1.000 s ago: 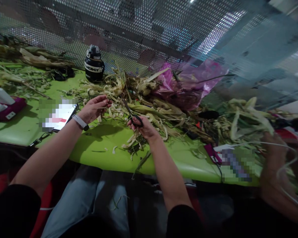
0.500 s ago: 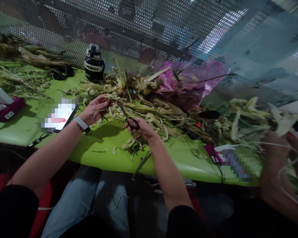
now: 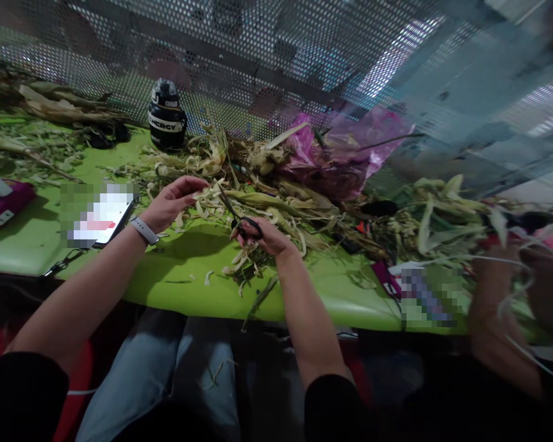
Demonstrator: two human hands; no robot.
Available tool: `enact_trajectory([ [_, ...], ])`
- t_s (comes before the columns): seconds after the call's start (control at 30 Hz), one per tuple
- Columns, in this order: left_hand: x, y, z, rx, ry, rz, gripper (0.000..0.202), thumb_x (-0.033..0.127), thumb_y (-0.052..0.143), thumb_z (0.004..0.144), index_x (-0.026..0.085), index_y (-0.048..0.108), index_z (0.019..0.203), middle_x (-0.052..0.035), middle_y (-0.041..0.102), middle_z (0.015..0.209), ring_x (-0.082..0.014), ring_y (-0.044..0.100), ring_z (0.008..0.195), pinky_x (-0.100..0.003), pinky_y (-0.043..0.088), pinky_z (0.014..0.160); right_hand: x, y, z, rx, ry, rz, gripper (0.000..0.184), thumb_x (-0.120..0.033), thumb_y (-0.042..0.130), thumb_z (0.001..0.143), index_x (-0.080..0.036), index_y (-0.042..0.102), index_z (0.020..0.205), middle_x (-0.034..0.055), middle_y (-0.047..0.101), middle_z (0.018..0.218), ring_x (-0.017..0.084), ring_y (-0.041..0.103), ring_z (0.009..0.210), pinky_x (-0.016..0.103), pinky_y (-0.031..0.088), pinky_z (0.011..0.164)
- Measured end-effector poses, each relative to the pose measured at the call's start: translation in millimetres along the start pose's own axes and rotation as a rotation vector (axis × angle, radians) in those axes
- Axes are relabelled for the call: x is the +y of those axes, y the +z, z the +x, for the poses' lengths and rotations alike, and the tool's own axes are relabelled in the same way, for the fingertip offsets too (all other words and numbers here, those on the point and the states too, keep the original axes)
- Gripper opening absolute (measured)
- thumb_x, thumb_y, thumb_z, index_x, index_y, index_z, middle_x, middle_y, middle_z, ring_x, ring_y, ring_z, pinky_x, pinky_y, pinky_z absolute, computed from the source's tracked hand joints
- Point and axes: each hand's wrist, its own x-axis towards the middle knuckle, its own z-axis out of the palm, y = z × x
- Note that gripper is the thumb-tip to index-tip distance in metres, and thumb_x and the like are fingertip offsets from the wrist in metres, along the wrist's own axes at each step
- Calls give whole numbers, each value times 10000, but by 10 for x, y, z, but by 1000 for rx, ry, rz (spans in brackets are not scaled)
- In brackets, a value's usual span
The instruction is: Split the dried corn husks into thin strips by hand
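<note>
My right hand [image 3: 265, 236] is wrapped around the handles of black scissors [image 3: 230, 205], with the blades pointing up and to the left. My left hand [image 3: 177, 195], with a pale watch strap on the wrist, has its thumb and fingers closed on a small pale piece of corn husk [image 3: 213, 191]. The scissor tips are close to that piece; I cannot tell whether they touch it. Beyond and below both hands spreads a heap of dried corn husks [image 3: 299, 199], with trimmed scraps [image 3: 244, 267] by the right hand.
A black bottle [image 3: 166, 120] stands behind the heap, near a perforated metal screen [image 3: 239, 49]. A pink plastic bag [image 3: 336, 162] rests on the husks. Left lie a phone [image 3: 104, 215] and a purple box [image 3: 7, 205]. Another person's arms [image 3: 493, 301] are at the right. The tabletop [image 3: 188, 294] is green.
The view has shifted slightly, so most things sit a little further left. My left fingers have straightened a little and moved nearer the scissor tips. The scissors stay in my right hand.
</note>
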Motion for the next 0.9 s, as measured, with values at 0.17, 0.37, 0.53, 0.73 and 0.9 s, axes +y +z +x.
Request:
enact_trajectory([
  [0.17,-2,2,9,5,-1,83,169,178,803,721,192,774,887,-62,734,995,-167,640,983,-258,479,913,-1,7,18,61,1,-3,507,-651,621,769,-152,713,760,22,618,599,111,473,554,248,318,531],
  [0.37,-23,-4,8,-82,34,150,172,220,806,731,190,789,900,-72,738,1012,-164,642,966,-254,472,909,-3,20,33,52,6,-50,515,-649,628,777,-142,695,717,26,641,627,105,482,578,233,329,536],
  [0.53,-11,12,1,-88,5,165,144,220,798,737,184,788,876,-82,737,1015,-173,642,966,-258,479,886,24,31,49,58,-7,-55,510,-626,621,801,-125,699,748,23,640,646,97,510,599,226,355,562],
  [0.73,-43,14,5,-89,4,179,142,216,780,750,189,790,889,-75,739,1019,-162,647,949,-258,480,889,2,81,63,73,5,-53,519,-647,630,776,-134,713,789,8,622,620,96,503,575,227,342,547],
  [0.9,-77,3,8,-101,10,175,164,224,785,750,188,792,909,-73,745,1012,-153,647,928,-256,485,873,-35,124,67,79,1,-68,541,-673,624,761,-137,690,734,15,626,623,97,497,581,234,338,559],
])
